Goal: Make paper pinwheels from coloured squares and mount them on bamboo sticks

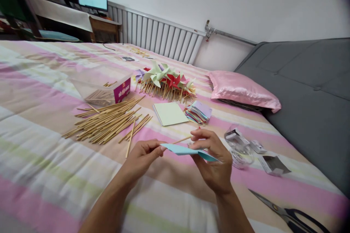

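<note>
Pinched between both hands, a light blue paper piece is held just above the striped bedspread, and only the head view is on offer, so everything is read from there. On the near side, the paper's left tip is nipped by the closed fingertips of the left hand, while its right part is gripped by the right hand, whose fingers are curled over the sheet; a thin wooden stick is seen between the thumb and forefinger of that hand, slanting up and away, likely kept there so that paper and stick can be managed together. The paper is kept flat and nearly level, probably so its folds stay in sight. Farther back, a loose heap of bamboo sticks is spread within reach of the left hand, with a clear plastic box of more sticks just behind it. A pale green paper pad is laid in the middle, touching a fanned stack of coloured squares, and beyond them a pile of finished pinwheels is heaped. To the right, small clear containers and a little open box are set near the right hand, scissors are lying at the lower edge, and a pink pillow is rested against the grey headboard.
</note>
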Demonstrator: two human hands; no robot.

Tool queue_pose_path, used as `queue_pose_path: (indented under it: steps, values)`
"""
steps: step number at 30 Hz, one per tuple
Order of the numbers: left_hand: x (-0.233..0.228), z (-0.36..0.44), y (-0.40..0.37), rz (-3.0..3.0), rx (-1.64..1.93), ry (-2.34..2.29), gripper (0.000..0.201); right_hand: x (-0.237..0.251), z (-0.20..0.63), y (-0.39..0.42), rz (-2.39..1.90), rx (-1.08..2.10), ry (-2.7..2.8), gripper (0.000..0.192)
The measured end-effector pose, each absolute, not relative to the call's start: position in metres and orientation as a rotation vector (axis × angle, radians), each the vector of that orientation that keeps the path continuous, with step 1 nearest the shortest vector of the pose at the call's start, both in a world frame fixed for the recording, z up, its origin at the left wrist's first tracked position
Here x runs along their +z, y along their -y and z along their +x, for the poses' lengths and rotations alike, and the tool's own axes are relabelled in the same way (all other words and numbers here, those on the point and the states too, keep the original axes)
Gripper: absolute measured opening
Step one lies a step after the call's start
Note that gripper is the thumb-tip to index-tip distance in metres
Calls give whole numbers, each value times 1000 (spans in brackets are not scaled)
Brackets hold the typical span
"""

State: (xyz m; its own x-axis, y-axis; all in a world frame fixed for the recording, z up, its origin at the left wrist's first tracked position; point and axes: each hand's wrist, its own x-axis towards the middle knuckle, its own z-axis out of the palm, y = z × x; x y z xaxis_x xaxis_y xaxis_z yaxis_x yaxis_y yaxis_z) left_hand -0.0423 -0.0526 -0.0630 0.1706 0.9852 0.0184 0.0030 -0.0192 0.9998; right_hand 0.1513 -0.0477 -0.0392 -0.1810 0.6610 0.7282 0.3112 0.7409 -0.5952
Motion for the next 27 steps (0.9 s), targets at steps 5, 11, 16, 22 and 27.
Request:
queue_pose_path:
  steps: [5,11,16,22,27]
  values:
    - [-65,-46,54,1297,1054,-1081,28,-36,150,50,-748,224,1833,18]
    - [-62,-46,53,1253,1075,-1058,25,-36,150,49,-783,193,1838,15]
    - [-60,-47,54,1225,1019,-1024,26,-37,152,48,-812,210,1835,15]
    - [-61,-48,55,1240,986,-992,24,-36,151,48,-797,185,1833,17]
    - [-60,-46,54,1246,1017,-999,24,-37,150,48,-787,168,1835,18]
